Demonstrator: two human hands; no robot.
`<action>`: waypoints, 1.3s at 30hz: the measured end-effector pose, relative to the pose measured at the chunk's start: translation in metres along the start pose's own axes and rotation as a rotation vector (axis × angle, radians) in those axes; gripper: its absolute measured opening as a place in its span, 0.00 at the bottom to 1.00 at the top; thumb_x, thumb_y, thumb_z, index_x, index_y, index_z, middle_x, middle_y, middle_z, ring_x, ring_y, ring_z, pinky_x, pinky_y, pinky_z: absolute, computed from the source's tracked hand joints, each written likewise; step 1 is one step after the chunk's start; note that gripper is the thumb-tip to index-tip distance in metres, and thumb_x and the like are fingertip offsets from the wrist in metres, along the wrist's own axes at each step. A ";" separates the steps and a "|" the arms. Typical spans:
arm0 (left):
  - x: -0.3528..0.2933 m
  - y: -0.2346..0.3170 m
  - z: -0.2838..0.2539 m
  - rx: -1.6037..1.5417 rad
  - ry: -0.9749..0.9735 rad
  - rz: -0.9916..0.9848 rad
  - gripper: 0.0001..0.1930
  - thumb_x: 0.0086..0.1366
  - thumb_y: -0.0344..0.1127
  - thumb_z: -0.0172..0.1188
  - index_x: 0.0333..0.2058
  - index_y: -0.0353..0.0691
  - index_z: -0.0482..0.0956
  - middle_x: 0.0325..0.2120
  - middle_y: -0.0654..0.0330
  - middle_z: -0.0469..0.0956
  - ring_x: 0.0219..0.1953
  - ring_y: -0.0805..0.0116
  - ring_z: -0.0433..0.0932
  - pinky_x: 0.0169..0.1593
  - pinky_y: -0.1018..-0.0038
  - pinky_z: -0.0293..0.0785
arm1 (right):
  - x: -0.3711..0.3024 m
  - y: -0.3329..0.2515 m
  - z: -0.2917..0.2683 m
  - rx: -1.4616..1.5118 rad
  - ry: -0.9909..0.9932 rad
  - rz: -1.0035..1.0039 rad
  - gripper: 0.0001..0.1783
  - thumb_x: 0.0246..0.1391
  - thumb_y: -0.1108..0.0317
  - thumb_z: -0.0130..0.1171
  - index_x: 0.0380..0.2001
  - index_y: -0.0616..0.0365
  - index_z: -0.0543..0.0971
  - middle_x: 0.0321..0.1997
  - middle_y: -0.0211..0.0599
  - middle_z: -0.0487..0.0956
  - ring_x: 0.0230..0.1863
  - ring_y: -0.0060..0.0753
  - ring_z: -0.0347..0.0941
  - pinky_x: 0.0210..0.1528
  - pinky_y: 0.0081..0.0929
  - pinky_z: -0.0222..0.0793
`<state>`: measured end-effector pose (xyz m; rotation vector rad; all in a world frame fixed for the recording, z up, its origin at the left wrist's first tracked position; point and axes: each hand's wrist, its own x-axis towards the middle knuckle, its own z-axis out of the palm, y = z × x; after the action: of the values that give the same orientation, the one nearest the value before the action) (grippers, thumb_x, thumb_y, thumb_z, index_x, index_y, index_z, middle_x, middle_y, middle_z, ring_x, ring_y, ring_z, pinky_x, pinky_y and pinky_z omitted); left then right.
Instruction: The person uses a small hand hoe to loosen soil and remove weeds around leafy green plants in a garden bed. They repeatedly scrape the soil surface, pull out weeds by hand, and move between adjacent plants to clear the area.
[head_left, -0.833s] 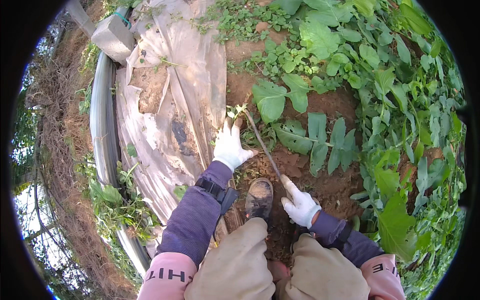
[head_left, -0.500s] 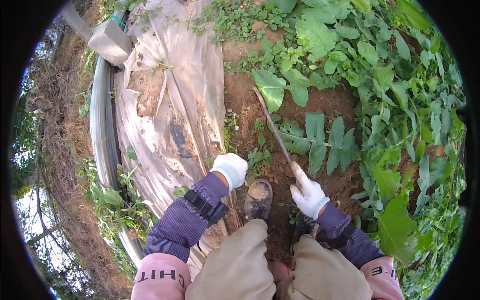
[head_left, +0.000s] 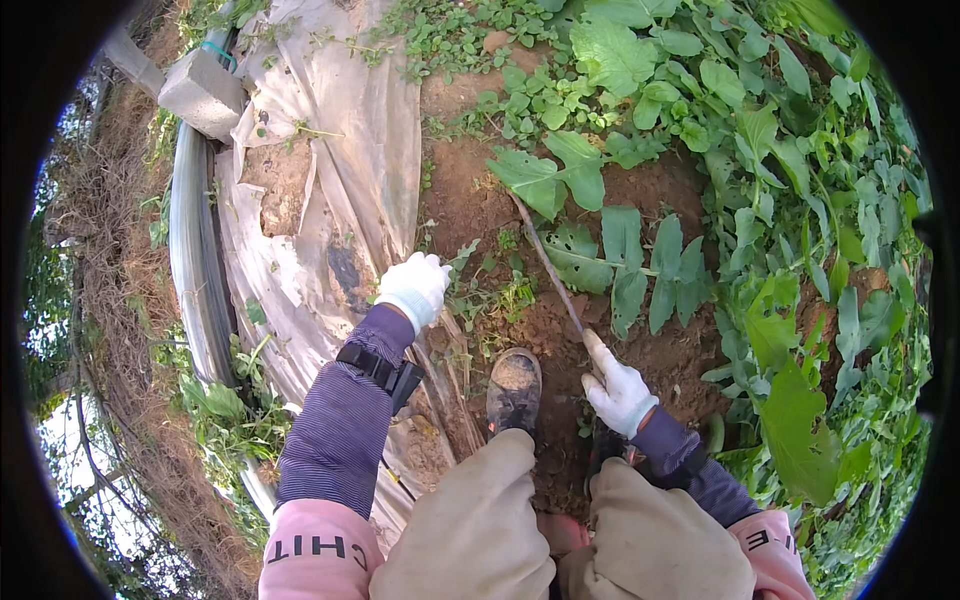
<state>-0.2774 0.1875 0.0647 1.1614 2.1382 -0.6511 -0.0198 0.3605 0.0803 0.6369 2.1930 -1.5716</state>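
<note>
My left hand (head_left: 415, 288), in a white glove, is curled closed at the edge of the pale plastic sheet (head_left: 385, 160). Small green weeds (head_left: 512, 290) grow right beside its fingertips, and a leaf shows against them; what lies inside the fingers is hidden. My right hand (head_left: 620, 395), gloved in white too, grips the lower end of a thin brown stick (head_left: 552, 268). The stick slants up and to the left across bare soil, and its far tip reaches under a broad green leaf (head_left: 530, 180). A bluish-green leafy stem (head_left: 625, 265) lies just right of the stick.
Dense leafy plants (head_left: 800, 250) fill the right side. On the left a grey concrete block (head_left: 203, 92) sits by a rolled clear plastic tube (head_left: 195, 240), with dry brush (head_left: 125, 300) beyond. My muddy boot (head_left: 514, 390) stands on the soil between my hands.
My left hand has moved up and to the left, toward the weeds by the sheet's edge. My right hand keeps its grip on the stick, and the view has shifted slightly.
</note>
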 end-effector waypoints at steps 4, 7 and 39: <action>-0.018 0.035 -0.018 -0.074 0.065 0.114 0.18 0.52 0.31 0.55 0.45 0.45 0.71 0.37 0.58 0.70 0.44 0.62 0.70 0.41 0.65 0.73 | 0.002 0.014 0.006 0.081 0.056 -0.087 0.34 0.50 0.70 0.49 0.61 0.56 0.53 0.45 0.56 0.73 0.42 0.53 0.72 0.44 0.33 0.67; -0.003 0.073 0.002 -0.260 0.275 0.144 0.38 0.43 0.37 0.66 0.55 0.50 0.58 0.54 0.54 0.59 0.50 0.54 0.64 0.44 0.62 0.72 | 0.006 0.019 0.013 0.071 0.102 -0.188 0.34 0.50 0.70 0.49 0.61 0.56 0.53 0.44 0.55 0.73 0.41 0.52 0.72 0.44 0.32 0.67; -0.009 0.043 0.046 -0.451 0.184 -0.089 0.21 0.44 0.28 0.58 0.42 0.43 0.69 0.48 0.50 0.67 0.51 0.50 0.66 0.47 0.63 0.70 | 0.005 0.024 0.013 0.152 0.149 -0.056 0.33 0.51 0.71 0.48 0.61 0.59 0.53 0.53 0.57 0.67 0.54 0.47 0.66 0.53 0.30 0.63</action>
<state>-0.2237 0.1731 0.0332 0.9078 2.3385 -0.0842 -0.0100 0.3553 0.0545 0.7670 2.2294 -1.7848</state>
